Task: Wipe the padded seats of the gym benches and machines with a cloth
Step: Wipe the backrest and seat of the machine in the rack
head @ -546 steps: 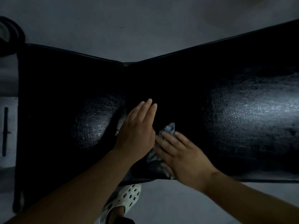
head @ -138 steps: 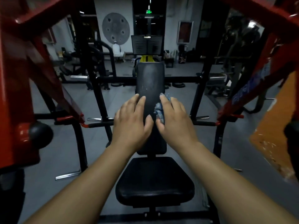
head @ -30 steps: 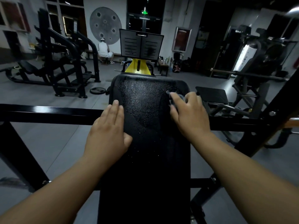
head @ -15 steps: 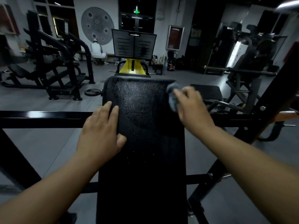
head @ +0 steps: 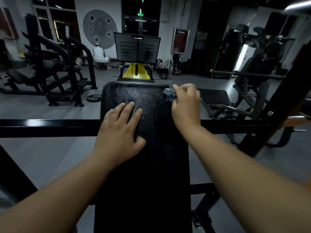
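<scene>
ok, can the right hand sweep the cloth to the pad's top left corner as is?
Probably yes. The right hand grips the cloth at the top right corner of the pad, and the strip along the top edge is bare. The left hand lies flat lower down, its fingertips short of that strip.

A long black pebbled-vinyl bench pad (head: pixel 148 174) runs away from the viewer. A left hand (head: pixel 120 132) lies flat on its upper part. A crumpled blue-grey cloth (head: pixel 169 95), pinched by the right hand (head: pixel 185 106), touches its top right corner.
</scene>
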Demonstrator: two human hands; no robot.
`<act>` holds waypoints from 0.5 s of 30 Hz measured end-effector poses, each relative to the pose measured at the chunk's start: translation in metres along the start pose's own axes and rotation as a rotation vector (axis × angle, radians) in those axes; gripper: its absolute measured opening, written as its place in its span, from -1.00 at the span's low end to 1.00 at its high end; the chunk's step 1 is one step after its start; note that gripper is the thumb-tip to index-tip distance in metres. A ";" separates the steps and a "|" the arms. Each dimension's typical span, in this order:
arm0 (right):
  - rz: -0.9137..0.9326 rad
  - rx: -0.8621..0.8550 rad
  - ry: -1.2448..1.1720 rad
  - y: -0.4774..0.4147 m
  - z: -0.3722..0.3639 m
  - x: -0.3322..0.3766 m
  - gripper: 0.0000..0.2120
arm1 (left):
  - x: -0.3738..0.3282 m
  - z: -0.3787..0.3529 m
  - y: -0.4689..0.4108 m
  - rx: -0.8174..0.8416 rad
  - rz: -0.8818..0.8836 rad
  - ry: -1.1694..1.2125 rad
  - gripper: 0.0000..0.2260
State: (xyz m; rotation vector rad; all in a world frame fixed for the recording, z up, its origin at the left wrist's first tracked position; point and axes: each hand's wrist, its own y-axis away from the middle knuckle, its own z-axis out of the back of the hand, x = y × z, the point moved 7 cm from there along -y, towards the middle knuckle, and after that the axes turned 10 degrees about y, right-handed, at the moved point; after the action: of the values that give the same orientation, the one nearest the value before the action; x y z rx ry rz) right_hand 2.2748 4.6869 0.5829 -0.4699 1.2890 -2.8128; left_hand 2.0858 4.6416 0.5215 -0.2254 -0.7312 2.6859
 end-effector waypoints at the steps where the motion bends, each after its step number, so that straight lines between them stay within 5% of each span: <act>1: 0.023 0.007 -0.024 0.010 -0.002 0.009 -0.61 | 0.000 0.003 0.000 -0.003 -0.012 0.008 -0.29; 6: 0.590 0.205 -0.021 0.095 -0.001 0.014 -0.61 | 0.025 0.015 0.018 0.011 -0.019 0.029 -0.29; 11: 0.100 0.077 0.024 0.049 0.000 0.002 -0.68 | 0.027 0.001 0.048 0.024 -0.034 0.022 -0.31; 15: 0.506 0.272 -0.015 0.156 -0.014 0.038 -0.78 | 0.008 -0.008 0.066 0.038 -0.089 0.037 -0.31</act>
State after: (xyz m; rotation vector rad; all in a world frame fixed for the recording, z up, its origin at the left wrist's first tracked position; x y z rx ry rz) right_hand 2.2173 4.5890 0.4683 -0.1275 0.8476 -2.4856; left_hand 2.0612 4.5955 0.4800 -0.2272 -0.6626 2.6019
